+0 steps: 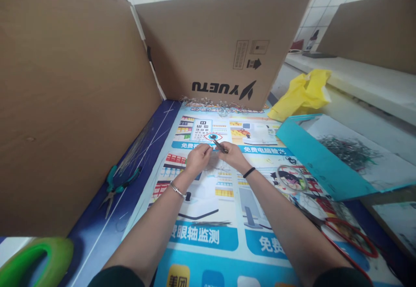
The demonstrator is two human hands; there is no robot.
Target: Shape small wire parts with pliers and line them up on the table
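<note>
Both my hands meet above the middle of a printed poster (208,235) that covers the table. My left hand (198,158) is closed in a pinch on something too small to make out. My right hand (232,154) is closed round a thin dark tool (219,145) whose tip points up and left toward the left fingers. A silver bangle sits on my left wrist, a black band on my right. A small bundle of thin wires (208,223) lies on the poster between my forearms.
Cardboard walls (74,105) stand at left and behind. Teal pliers (115,185) lie at left, a green tape roll (32,261) at bottom left. At right are a clear tape roll (292,177), red-handled scissors (351,235), a teal folder (321,161) with wire scraps and a yellow bag (302,94).
</note>
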